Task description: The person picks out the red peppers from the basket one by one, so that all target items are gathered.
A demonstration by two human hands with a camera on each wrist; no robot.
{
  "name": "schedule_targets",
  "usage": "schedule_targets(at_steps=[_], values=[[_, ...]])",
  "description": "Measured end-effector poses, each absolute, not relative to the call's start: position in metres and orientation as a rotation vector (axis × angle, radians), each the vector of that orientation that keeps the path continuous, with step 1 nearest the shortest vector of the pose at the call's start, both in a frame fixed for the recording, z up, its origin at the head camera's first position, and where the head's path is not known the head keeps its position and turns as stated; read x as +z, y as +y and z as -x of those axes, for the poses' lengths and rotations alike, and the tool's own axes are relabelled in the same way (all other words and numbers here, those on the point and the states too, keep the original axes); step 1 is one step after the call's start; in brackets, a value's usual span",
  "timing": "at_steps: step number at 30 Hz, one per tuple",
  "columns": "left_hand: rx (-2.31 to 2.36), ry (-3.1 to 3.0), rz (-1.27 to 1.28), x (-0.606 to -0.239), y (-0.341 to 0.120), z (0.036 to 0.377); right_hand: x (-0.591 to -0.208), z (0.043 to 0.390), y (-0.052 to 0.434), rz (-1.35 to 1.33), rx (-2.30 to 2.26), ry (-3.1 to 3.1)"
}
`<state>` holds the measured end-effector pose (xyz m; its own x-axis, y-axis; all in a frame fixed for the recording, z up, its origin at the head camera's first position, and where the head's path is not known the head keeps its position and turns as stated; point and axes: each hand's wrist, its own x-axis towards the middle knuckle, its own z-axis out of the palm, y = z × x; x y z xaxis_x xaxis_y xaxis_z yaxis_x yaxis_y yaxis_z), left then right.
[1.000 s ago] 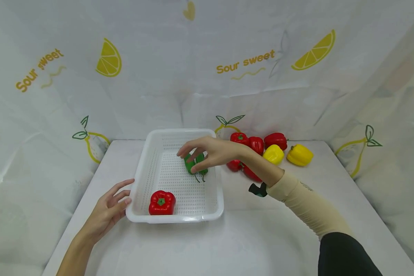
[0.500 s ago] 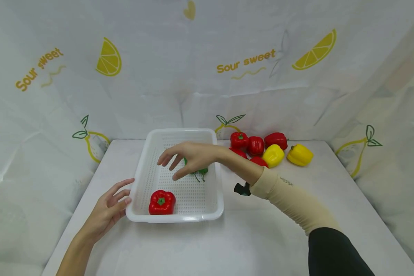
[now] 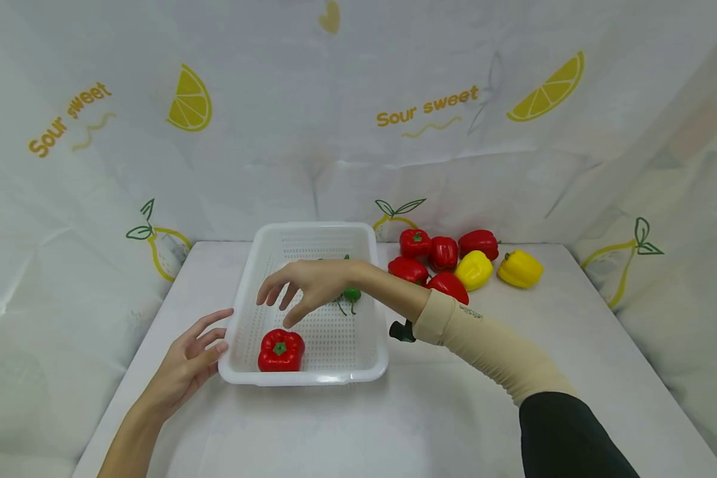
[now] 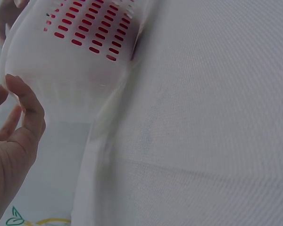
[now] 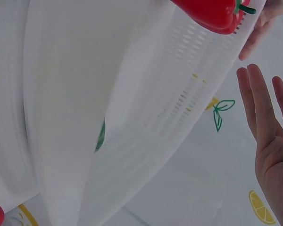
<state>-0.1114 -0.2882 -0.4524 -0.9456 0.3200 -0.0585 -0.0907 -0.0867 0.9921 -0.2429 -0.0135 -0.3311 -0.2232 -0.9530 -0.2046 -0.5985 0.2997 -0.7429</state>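
A white perforated basket (image 3: 367, 312) holds a red pepper (image 3: 281, 350) at its near wall and a green pepper (image 3: 350, 294) farther back. The right hand (image 3: 307, 285) hovers above them, fingers spread, holding nothing. The left hand (image 3: 188, 368), fingers relaxed, touches the basket's near left corner. On the white counter (image 3: 430, 411), red and yellow peppers (image 3: 472, 265) cluster to the right, before lemon-print sheeting (image 3: 394, 119).

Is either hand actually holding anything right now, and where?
Nothing is held. The right hand hovers open above the basket, over the red pepper. The left hand only touches the basket's near-left corner with straight fingers.
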Motion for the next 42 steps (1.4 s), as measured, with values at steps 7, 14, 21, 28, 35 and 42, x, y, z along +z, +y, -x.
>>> schedule_targets(at_steps=[7,14,21,28,35,42], values=[[2.123,1.887,-0.261,-0.451,-0.288,0.111,-0.342,0.243,-0.024,1.353,-0.643,1.863],[2.119,1.896,-0.253,-0.451,-0.288,0.111,-0.35,0.247,-0.035,1.293,-0.575,1.774],[2.122,1.905,-0.26,-0.452,-0.289,0.111,-0.344,0.253,-0.046,1.269,-0.513,1.738],[2.128,1.896,-0.276,-0.452,-0.288,0.111,-0.342,0.257,-0.058,1.25,-0.404,1.708],[2.122,1.903,-0.26,-0.452,-0.288,0.112,-0.345,0.264,-0.064,1.14,-0.33,1.688],[2.122,1.896,-0.243,-0.452,-0.288,0.111,-0.355,0.261,-0.072,1.064,-0.232,1.639]])
